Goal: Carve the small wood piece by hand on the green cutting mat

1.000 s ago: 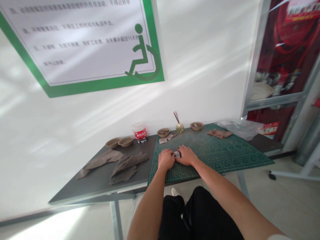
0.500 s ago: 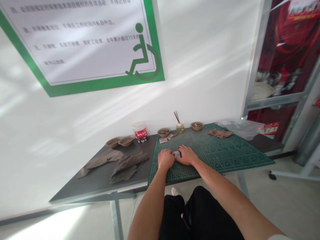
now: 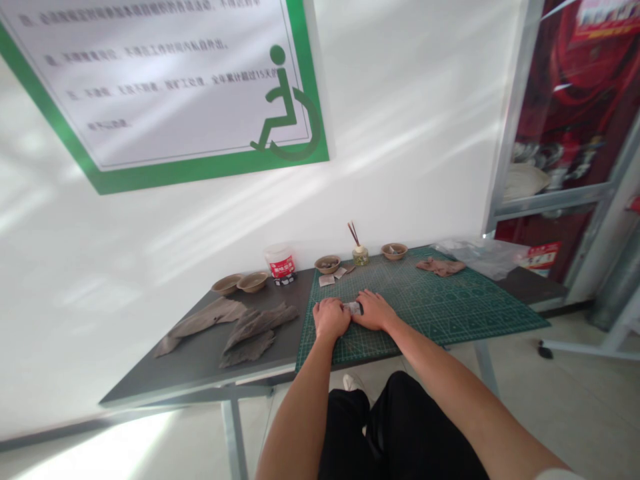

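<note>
A small pale grey piece with a dark right end (image 3: 354, 308) lies on the green cutting mat (image 3: 425, 300), between my two hands. My left hand (image 3: 332, 318) is closed on the left end of the piece, its fingers curled down at the mat. From the other side, my right hand (image 3: 375, 311) grips the dark end, with the fingers bent round it. Just beyond my left hand, small pale squares (image 3: 327, 281) lie near a brown bowl (image 3: 327, 265) with small bits in it.
Two brown bowls (image 3: 253, 282), a red-labelled tub (image 3: 281, 265) and grey-brown cloths (image 3: 257, 330) are at the left. A reed bottle (image 3: 360, 255) and another bowl (image 3: 395, 251) stand along the wall. Rightward lie a brown cloth (image 3: 441, 267) and clear plastic (image 3: 483, 257).
My left hand has shifted very slightly to the left. My right hand and the pale piece are almost where they were.
</note>
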{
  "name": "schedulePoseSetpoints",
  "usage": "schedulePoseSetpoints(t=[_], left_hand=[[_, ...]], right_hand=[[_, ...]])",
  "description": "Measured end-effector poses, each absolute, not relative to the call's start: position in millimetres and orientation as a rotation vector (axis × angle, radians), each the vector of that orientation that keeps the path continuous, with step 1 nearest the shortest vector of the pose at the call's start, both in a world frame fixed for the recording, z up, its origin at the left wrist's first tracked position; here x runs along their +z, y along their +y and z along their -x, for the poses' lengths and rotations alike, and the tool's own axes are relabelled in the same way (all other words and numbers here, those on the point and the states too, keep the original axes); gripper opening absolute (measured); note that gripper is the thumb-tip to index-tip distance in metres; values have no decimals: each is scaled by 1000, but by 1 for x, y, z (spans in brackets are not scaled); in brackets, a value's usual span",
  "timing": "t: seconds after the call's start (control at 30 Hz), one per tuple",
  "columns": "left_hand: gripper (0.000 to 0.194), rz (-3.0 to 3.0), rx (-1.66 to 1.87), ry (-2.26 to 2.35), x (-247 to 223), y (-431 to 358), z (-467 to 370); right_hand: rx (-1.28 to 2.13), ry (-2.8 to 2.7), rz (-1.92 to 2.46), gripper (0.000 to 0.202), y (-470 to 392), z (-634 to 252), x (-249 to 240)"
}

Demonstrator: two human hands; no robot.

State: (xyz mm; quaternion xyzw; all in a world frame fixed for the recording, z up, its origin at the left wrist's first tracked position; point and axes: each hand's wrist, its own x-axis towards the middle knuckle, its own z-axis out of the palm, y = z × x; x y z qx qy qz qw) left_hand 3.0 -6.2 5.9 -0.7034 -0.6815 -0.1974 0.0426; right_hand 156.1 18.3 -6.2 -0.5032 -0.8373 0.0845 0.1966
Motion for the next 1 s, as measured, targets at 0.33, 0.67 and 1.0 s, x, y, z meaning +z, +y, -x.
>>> schedulePoseSetpoints(t=[0.33,0.67,1.0], left_hand=[[30,2137,-617,-2082,4,-1,-1],[30,2164,-589,-2065,7,-6,-4],[30,2090,-599,-2090,0,1,-1]], right_hand=[[248,-2337,1399,55,18,-157,-7],[242,-2342,1400,54,20,-156,-7],[234,-2334,1386,55,20,-157,-9]])
